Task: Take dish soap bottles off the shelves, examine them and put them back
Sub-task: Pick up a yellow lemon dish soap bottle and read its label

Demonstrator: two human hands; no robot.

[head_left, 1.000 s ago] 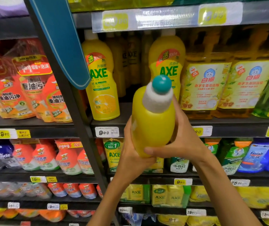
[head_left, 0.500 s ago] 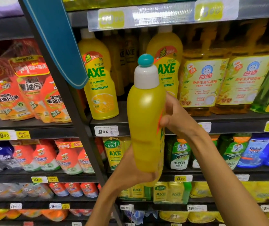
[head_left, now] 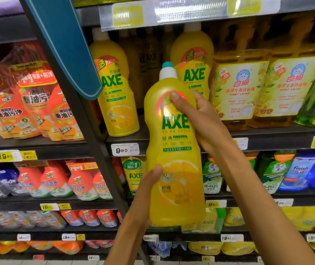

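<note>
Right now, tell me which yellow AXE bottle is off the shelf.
The AXE bottle with the teal cap, held upright by left hand and right hand. The others stand on the shelf.

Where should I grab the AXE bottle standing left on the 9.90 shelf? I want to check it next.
Grip the AXE bottle at its narrowed waist, from the front and its right, where a gap opens; the post crowds its left. It stands upright at the shelf edge.

Dark shelf point(head_left: 126, 139) — yellow bottles point(head_left: 116, 88) upright
</note>
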